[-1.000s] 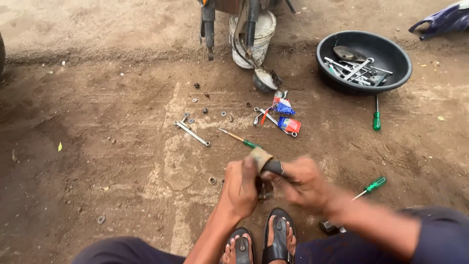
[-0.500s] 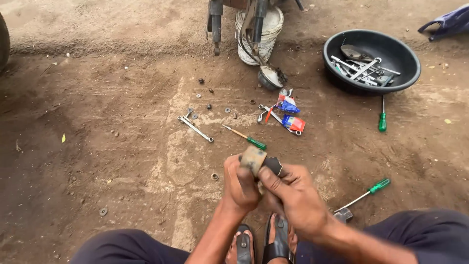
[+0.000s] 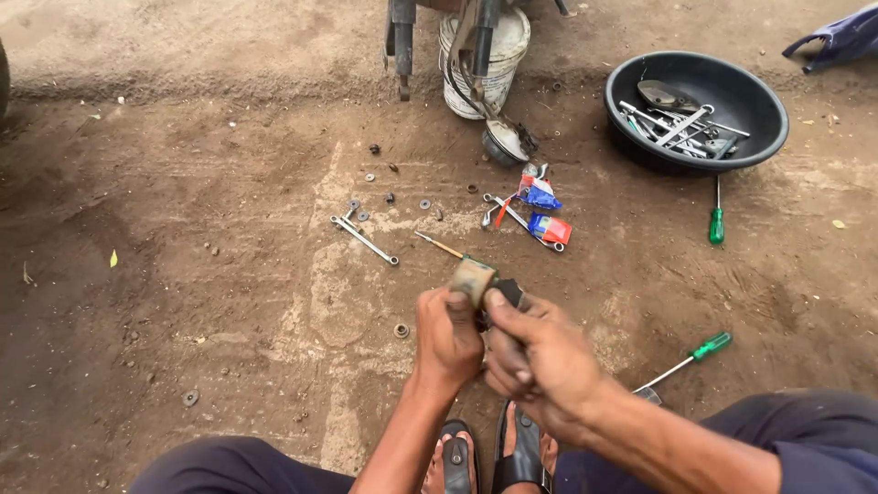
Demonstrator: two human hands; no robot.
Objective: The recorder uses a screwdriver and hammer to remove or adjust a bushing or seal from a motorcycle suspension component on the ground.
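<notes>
Both hands meet low in the middle of the view, over bare dirt ground. The left hand is closed around a small grimy part whose worn greenish-tan end sticks up above the fingers; the right hand wraps a dark piece just beside it, thumb pressed against the part. Whether the two pieces are joined I cannot tell. Below the hands are two feet in dark sandals.

Three green-handled screwdrivers lie on the ground: one just right of the right hand, one below the black round basin, and one partly hidden behind the part. The basin, near the far right edge, holds several metal wrenches and a flat plate. One combination wrench lies left of centre, with a few washers and nuts scattered around it. Two small crumpled packets, blue-and-white and red-and-blue, lie side by side in the middle. One white bucket stands at the far edge.
</notes>
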